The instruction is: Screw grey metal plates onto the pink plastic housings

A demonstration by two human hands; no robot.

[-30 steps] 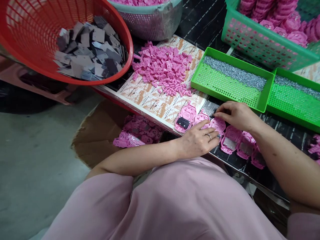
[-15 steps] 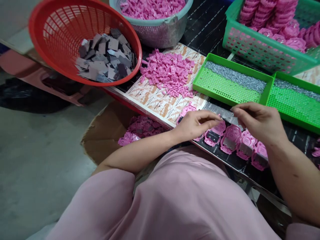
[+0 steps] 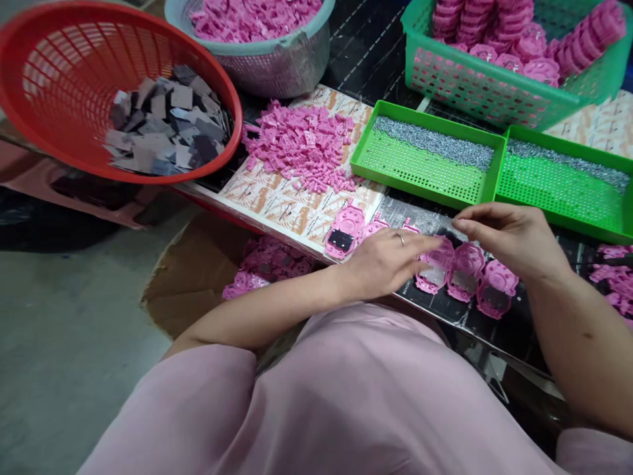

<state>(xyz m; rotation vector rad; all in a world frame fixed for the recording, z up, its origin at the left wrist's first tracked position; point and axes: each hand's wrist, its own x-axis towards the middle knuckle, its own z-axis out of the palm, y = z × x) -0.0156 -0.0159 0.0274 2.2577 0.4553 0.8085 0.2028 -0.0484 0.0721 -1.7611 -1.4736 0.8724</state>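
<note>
A row of pink plastic casings with dark or grey plates lies along the table's near edge. My left hand (image 3: 386,264) reaches across the row, palm down with fingers stretched out, hiding part of it. Its fingertips are at a pink casing with a pale grey plate (image 3: 434,265); whether they touch it I cannot tell. My right hand (image 3: 512,239) is above the right end of the row, thumb and forefinger close together. Anything between them is too small to make out. Near it lie two casings (image 3: 465,270), one with a darker plate (image 3: 496,289). At the left end another casing (image 3: 345,229) holds a black plate.
Behind the row stand a green tray of small metal pieces (image 3: 420,173) and a second green tray (image 3: 558,191). Small pink parts (image 3: 301,145) lie heaped left. Farther out are a red basket (image 3: 217,165), a pale blue basket (image 3: 281,66) and a green basket (image 3: 484,99).
The view has shifted, so the table's things appear farther left. My left hand has spread its fingers and lowered over the row. My right hand remains pinched nearby.
</note>
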